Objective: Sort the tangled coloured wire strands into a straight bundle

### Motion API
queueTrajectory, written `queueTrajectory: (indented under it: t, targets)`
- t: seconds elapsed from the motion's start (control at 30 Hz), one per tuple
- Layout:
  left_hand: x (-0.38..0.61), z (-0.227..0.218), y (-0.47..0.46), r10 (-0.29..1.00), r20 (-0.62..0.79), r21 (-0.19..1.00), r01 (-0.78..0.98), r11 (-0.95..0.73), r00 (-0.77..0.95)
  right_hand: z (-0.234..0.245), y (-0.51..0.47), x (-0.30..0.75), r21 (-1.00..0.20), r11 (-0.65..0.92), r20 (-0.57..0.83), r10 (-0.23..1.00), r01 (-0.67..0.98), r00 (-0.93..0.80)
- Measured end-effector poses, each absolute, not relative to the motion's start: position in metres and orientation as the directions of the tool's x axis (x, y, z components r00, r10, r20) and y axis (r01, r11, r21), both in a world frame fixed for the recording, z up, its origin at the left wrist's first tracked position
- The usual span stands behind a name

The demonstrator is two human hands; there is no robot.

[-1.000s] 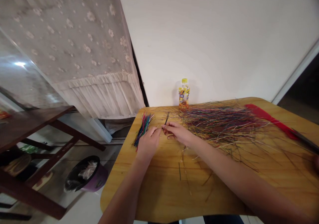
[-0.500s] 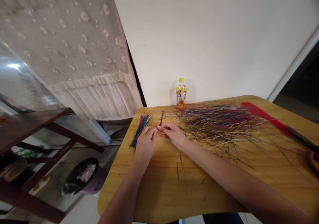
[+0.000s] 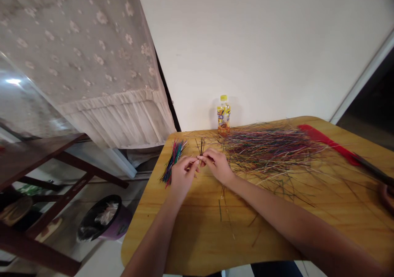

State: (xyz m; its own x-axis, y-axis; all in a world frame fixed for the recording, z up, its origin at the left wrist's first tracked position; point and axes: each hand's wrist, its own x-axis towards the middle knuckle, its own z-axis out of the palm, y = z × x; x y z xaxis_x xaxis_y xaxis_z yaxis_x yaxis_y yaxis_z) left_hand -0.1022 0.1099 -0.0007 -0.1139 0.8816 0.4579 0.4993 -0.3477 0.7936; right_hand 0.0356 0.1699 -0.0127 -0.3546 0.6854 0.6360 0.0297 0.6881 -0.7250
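Note:
My left hand [image 3: 181, 174] and my right hand [image 3: 217, 165] meet over the far left part of a yellow wooden table [image 3: 197, 236]. Both pinch a few thin dark strands [image 3: 200, 147] whose ends fan upward between the fingertips. Just left of my left hand lies a small bundle of short coloured strands [image 3: 172, 158]. To the right of my right hand spreads a wide loose heap of long coloured strands [image 3: 271, 145].
A small bottle with a yellow cap [image 3: 223, 115] stands at the table's far edge by the white wall. A red comb-like tool [image 3: 332, 145] lies at the right. A purple bin [image 3: 104, 221] and a dark wooden bench [image 3: 40, 162] stand on the floor to the left.
The dark strands held between my fingertips have spread from one narrow tuft into a small fan. My hands have stayed close together at the same spot.

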Motion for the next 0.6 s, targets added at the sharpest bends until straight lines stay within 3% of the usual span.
queueTrajectory:
  t: [0.13, 0.23, 0.33, 0.47, 0.6]
  targets:
    - [-0.105, -0.002, 0.111, 0.889, 0.433, 0.816, 0.481, -0.319, -0.146, -0.007, 0.176, 0.038, -0.825, 0.562, 0.518, 0.714, -0.055, -0.471]
    - [-0.107, -0.004, 0.112, 0.889, 0.432, 0.798, 0.523, -0.3, -0.15, -0.006, 0.184, 0.04, -0.941, 0.287, 0.333, 0.71, -0.178, -0.62]
    - [-0.106, -0.001, 0.112, 0.933, 0.328, 0.867, 0.44, -0.234, -0.15, -0.004, 0.189, 0.044, -0.966, 0.089, 0.24, 0.648, -0.241, -0.723]
    - [-0.104, 0.006, 0.11, 0.978, 0.186, 0.937, 0.316, -0.148, -0.092, 0.002, 0.192, 0.049, -0.973, 0.122, 0.23, 0.614, -0.197, -0.755]
    - [-0.103, 0.007, 0.109, 0.984, 0.162, 0.937, 0.322, -0.132, -0.069, 0.004, 0.193, 0.048, -0.964, 0.216, 0.26, 0.646, -0.156, -0.718]
